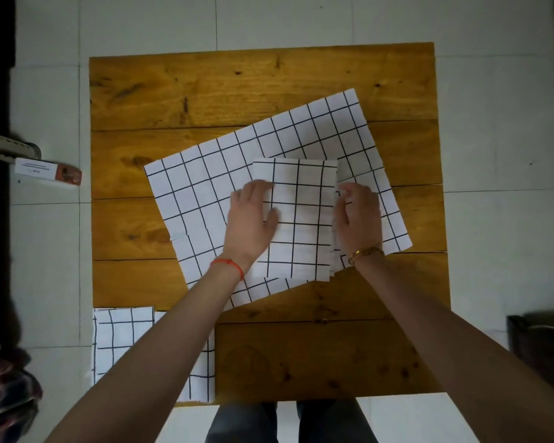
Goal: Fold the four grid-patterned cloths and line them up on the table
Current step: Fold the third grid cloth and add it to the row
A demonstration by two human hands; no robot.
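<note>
Head view: a wooden table (pixel 301 356) of broad planks stands on a pale tiled floor (pixel 493 282). Near the table's middle lies an unfolded grid cloth (pixel 205 174), spread flat and turned askew, its far corner pointing toward 1 o'clock. On top of it, slightly toward 4 o'clock from its centre, sits a folded grid cloth (pixel 296 215), a thick upright rectangle with stacked layers showing along its right edge.

The left hand (pixel 251 219) lies palm down on the folded cloth's left edge, fingers fairly straight and pointing toward 12 o'clock, thumb out across the cloth; it presses rather than grips. The cloth extends from this hand toward 3 o'clock. The right hand (pixel 359 215) stands against the cloth's right edge, fingers loosely bent along the layered side; whether they pinch the layers cannot be told. The cloth lies at 9 o'clock from this hand, so it sits between the two hands.

At the table's 7 o'clock corner two more folded cloths (pixel 122 340) lie side by side, partly hidden under the left forearm.

Off the table at 9 o'clock, a small box (pixel 47 172) lies on the floor.
</note>
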